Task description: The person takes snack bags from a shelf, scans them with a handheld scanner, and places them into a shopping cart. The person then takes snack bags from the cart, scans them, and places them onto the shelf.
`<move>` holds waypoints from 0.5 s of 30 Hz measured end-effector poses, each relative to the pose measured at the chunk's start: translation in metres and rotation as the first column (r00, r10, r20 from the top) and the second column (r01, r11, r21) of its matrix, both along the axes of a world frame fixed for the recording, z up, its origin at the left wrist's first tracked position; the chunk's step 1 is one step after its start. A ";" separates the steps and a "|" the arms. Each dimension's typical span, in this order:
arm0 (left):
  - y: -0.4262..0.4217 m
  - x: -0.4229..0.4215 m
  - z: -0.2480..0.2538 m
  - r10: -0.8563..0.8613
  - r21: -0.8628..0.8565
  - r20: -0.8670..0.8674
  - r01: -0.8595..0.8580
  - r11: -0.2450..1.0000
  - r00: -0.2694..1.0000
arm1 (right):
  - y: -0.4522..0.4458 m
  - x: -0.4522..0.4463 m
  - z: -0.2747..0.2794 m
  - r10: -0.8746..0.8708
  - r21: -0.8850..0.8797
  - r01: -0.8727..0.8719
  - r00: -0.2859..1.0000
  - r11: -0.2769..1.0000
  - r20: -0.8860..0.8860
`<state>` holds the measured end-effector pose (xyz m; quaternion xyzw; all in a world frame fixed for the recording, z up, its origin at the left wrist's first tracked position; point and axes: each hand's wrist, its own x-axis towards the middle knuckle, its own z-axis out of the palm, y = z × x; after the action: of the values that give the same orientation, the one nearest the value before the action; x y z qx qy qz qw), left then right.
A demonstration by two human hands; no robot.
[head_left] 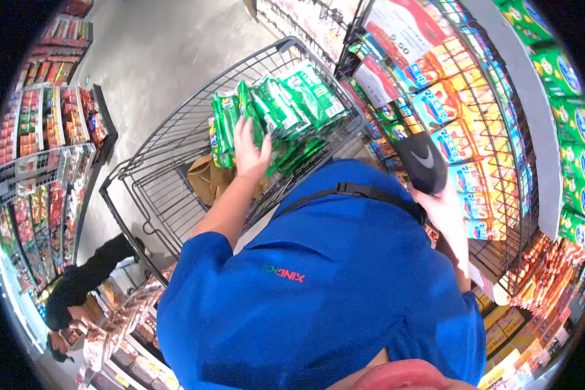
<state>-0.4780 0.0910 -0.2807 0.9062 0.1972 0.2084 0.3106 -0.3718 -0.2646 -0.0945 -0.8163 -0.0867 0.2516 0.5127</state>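
My left hand [250, 148] reaches into a dark wire shopping cart [169, 140], fingers spread and lying against a pile of green packs [227, 123]. More green-and-white packs [309, 97] lie flat in the cart's far right part. Under my left forearm a brown item [208, 179] sits in the cart, partly covered. My right hand [441, 203] is at the rounded end of a black item with a pale swoosh [422, 162], seemingly gripping it. Most of its fingers are hidden, and I cannot tell what kind of item it is.
Close on my right, a wire rack [500, 156] holds orange-and-blue bags [458, 143] under red-and-white price signs [403, 32]. Green bags [565, 123] hang further right. Stocked shelves [52, 123] line the left side. A person in dark clothes [88, 279] bends at lower left.
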 end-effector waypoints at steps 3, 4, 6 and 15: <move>-0.023 -0.008 0.001 -0.117 0.061 0.009 0.116 0.991 0.993 | -0.034 0.006 -0.039 0.068 -0.034 -0.075 0.983 0.997 -0.172; -0.031 -0.011 -0.003 -0.173 0.092 0.043 0.168 0.981 0.984 | -0.047 0.007 -0.046 0.072 -0.122 -0.099 0.974 0.988 -0.213; -0.049 -0.016 0.001 -0.263 0.092 0.043 0.258 0.962 0.964 | -0.068 -0.004 -0.062 -0.057 -0.044 0.043 0.919 0.998 -0.390; -0.154 -0.016 0.024 -0.688 0.027 -0.080 0.692 0.722 0.721 | -0.208 -0.127 -0.189 -0.339 0.044 0.374 0.879 0.926 -0.334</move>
<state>-0.4939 -0.0629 -0.2563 0.9290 -0.1501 0.0539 0.3340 -0.4984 -0.4722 -0.2831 -0.7378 0.1363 0.2769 0.6003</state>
